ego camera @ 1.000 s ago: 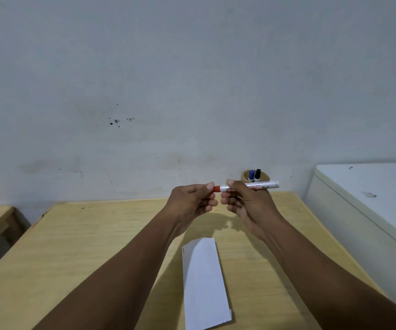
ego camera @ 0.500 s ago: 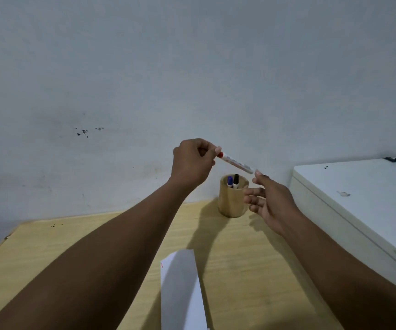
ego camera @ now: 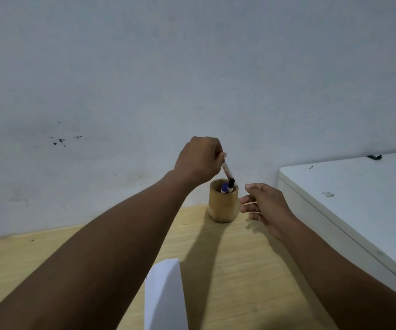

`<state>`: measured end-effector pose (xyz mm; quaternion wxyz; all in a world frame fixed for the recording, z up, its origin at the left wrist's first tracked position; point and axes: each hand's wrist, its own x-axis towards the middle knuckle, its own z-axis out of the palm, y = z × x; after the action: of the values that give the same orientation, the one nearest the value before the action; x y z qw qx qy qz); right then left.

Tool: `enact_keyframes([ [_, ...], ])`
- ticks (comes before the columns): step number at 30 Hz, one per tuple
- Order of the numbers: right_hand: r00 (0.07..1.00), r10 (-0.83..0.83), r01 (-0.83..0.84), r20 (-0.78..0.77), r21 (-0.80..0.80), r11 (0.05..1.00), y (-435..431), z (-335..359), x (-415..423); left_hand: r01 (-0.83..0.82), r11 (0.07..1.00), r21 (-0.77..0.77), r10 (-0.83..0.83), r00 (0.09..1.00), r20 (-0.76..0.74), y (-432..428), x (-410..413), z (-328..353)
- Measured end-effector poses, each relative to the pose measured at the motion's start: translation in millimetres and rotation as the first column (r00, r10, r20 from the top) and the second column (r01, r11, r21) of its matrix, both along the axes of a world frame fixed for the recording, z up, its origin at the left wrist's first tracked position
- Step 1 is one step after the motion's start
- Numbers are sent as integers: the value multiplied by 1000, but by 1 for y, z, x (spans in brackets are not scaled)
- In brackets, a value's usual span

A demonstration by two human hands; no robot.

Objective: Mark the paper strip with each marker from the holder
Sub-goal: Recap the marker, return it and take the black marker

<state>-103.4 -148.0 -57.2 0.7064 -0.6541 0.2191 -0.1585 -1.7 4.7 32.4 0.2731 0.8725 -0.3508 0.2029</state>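
A round wooden holder point(ego camera: 223, 207) stands at the table's far edge by the wall. Inside it show a blue-capped marker point(ego camera: 224, 187) and a black-capped marker point(ego camera: 231, 184). My left hand point(ego camera: 200, 160) is above the holder, pinching the top of the white-bodied red marker point(ego camera: 227, 171), whose lower end dips into the holder's mouth. My right hand point(ego camera: 264, 204) hovers just right of the holder, fingers loosely curled and holding nothing. The white paper strip point(ego camera: 164, 296) lies on the table near me, partly covered by my left forearm.
The wooden table point(ego camera: 239, 270) ends at a grey wall behind the holder. A white cabinet or appliance top point(ego camera: 359, 198) stands close on the right, with a small dark object point(ego camera: 374, 157) at its back edge.
My left hand took the red marker alone and tipped it downward into the holder. My right hand let go and dropped beside the holder. The view moved closer to the holder.
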Motion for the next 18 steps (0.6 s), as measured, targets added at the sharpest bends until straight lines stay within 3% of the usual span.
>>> enact_keyframes([
  [7, 1000, 8, -9, -22, -11, 1000, -4, -8, 4, 24, 993, 112, -11, 994, -112, -6, 2, -5],
  [13, 999, 13, -14, -33, -29, 999, -2, -12, 8, 64, 997, 45, -47, 949, -313, -16, 2, -33],
  [18, 999, 5, -6, -42, -41, 999, -7, -14, 9, 107, 974, 198, -55, 966, -253, -21, 5, -43],
])
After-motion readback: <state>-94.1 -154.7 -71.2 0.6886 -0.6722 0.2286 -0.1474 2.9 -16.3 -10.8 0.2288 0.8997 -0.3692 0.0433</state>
